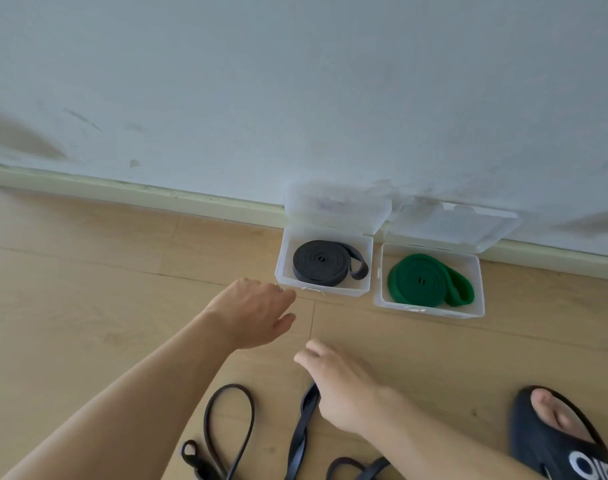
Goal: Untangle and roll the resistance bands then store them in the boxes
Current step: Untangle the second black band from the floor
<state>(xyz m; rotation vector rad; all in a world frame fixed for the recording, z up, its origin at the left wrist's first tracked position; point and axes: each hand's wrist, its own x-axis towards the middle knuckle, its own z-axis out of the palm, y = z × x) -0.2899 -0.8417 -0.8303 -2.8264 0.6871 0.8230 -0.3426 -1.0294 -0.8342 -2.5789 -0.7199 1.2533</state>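
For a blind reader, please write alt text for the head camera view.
Two open clear boxes by the wall hold rolled bands, black band left, green band right. On the floor nearer, the right hand holds a loose dark band; the left hand hovers open.

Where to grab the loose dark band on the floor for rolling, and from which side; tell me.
Likely best: take the loose dark band at its upper end, just under the right hand, coming from above. That end lies flat on the wooden floor and apart from the tangle nearer you. The left hand is free to steady it.
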